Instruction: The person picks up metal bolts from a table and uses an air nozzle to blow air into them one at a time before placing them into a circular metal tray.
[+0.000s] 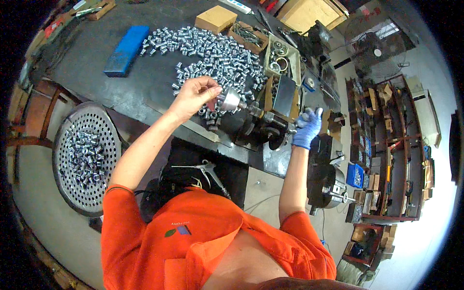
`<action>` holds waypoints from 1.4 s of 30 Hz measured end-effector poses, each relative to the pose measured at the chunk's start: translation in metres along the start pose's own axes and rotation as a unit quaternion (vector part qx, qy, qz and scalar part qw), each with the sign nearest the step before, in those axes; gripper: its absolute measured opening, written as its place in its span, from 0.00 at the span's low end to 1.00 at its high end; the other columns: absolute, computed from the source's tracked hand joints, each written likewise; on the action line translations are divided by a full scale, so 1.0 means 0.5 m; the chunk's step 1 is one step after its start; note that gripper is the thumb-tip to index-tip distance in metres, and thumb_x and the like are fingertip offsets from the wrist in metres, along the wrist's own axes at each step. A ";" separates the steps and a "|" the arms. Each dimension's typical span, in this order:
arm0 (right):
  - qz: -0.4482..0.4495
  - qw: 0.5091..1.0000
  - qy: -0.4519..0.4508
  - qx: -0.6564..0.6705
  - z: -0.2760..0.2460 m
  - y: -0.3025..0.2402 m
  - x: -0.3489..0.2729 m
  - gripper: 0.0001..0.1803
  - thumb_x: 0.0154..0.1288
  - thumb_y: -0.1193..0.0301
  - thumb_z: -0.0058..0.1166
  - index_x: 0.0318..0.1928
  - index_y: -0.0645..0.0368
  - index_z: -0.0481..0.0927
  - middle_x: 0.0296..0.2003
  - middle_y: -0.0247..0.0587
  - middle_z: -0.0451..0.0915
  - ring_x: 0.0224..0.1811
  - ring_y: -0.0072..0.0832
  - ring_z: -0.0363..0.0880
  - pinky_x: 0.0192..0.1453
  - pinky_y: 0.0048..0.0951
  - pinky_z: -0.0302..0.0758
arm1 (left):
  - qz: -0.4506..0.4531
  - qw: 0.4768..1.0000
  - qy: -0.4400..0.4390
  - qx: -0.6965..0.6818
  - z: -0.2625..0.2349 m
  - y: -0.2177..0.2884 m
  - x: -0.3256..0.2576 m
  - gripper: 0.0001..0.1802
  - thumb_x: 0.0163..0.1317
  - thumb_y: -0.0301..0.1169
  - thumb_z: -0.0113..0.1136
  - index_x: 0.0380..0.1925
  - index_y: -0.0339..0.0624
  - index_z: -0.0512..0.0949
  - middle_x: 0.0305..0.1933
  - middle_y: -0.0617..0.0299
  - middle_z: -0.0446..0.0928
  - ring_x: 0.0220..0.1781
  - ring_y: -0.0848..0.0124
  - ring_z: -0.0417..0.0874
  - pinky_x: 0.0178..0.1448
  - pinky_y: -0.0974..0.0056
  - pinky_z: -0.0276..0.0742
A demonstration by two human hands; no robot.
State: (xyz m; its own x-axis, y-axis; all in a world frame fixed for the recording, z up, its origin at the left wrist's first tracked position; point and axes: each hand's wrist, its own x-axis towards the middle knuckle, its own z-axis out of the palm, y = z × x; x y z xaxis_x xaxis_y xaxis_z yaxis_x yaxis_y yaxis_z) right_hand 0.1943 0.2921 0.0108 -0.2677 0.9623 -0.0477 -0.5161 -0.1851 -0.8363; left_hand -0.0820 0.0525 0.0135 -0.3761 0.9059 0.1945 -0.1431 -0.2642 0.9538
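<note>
My bare left hand (197, 98) is closed in a pinch at the front of a shiny tapered metal chuck (231, 100). A small reddish-brown piece (211, 105) shows under its fingertips; what else they hold is hidden. The chuck sits on the spindle of a small dark bench machine (265, 124). At the machine's other end, my right hand (307, 129), in a blue glove, has its fingers curled by a metal knob (292, 129). I cannot make out what lies inside that grip. A large heap of short silvery metal sleeves (212, 53) spreads over the bench just beyond my left hand.
A blue block (126, 52) lies left of the heap. On the left, a round perforated tray (111, 140) holds more sleeves. An air blow gun (208, 170) lies near my body. Boxes of parts (281, 58) line the bench's right side; shelves (394, 164) and a fan (377, 52) stand beyond.
</note>
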 end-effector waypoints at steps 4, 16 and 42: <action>0.019 0.987 0.129 -0.095 -0.028 0.080 -0.022 0.17 0.63 0.55 0.47 0.28 0.56 0.75 0.14 0.31 0.66 0.12 0.21 0.61 0.16 0.22 0.58 | -0.011 1.000 0.008 0.016 0.012 0.009 -0.003 0.06 0.60 0.28 0.55 0.30 0.34 0.74 0.23 0.64 0.74 0.23 0.78 0.74 0.27 0.72 0.73; 0.037 0.999 0.035 0.008 -0.023 -0.027 -0.246 0.25 0.62 0.49 0.46 0.25 0.59 0.76 0.10 0.30 0.62 0.08 0.17 0.54 0.10 0.19 0.51 | 0.011 0.999 -0.044 0.011 0.002 0.010 -0.002 0.06 0.57 0.24 0.54 0.35 0.36 0.73 0.29 0.64 0.74 0.30 0.78 0.75 0.35 0.72 0.73; -0.030 0.989 0.081 -0.119 0.027 0.020 -0.037 0.18 0.64 0.54 0.47 0.25 0.55 0.72 0.13 0.24 0.65 0.12 0.13 0.61 0.13 0.16 0.55 | -0.097 0.992 0.010 0.081 0.015 0.024 -0.010 0.22 0.63 0.43 0.50 0.20 0.36 0.72 0.14 0.65 0.69 0.13 0.78 0.70 0.16 0.73 0.65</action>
State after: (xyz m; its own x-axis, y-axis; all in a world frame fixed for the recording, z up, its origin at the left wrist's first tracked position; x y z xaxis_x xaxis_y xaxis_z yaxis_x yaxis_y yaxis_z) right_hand 0.1832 0.2699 0.0104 -0.0996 0.9929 -0.0653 -0.3160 -0.0938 -0.9441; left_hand -0.0750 0.0474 0.0258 -0.3740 0.9274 -0.0001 -0.0660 -0.0265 0.9975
